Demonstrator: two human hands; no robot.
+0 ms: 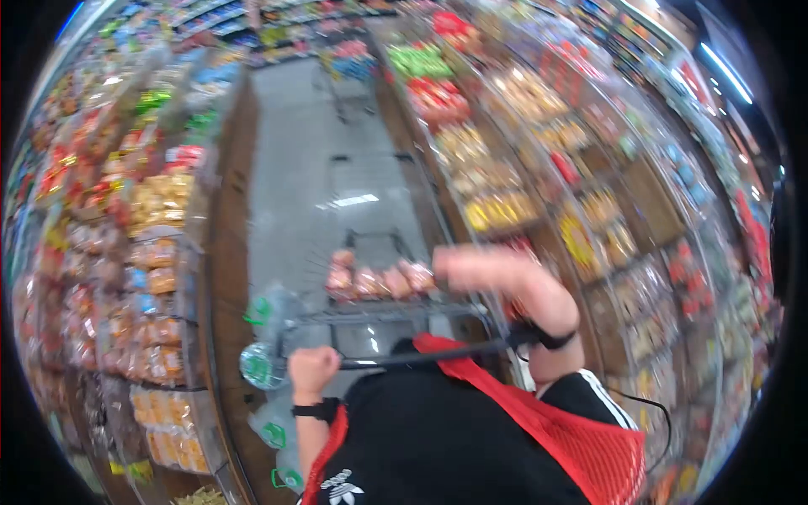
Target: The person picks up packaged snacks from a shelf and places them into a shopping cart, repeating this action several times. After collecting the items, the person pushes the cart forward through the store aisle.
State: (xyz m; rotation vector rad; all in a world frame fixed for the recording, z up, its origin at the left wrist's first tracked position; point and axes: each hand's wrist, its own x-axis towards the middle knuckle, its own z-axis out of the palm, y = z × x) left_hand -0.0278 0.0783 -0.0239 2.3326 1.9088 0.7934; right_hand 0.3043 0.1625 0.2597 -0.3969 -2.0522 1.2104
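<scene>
My left hand [313,370] is closed around the left end of the dark handle [404,360] of a shopping cart. My right hand [463,266] is off the handle, reaching over the cart basket, and motion smears its fingers. Just left of that hand, several pink and red packages [379,282] sit in the wire cart [396,318]; what they contain is too blurred to make out. Whether the right hand touches the nearest package or holds anything cannot be seen.
Bins of packaged goods [164,202] line the left side, and more bins [497,181] line the right. Clear plastic items with green parts [261,366] stand beside the cart at left. Another cart [349,84] is farther up the grey aisle floor [286,126].
</scene>
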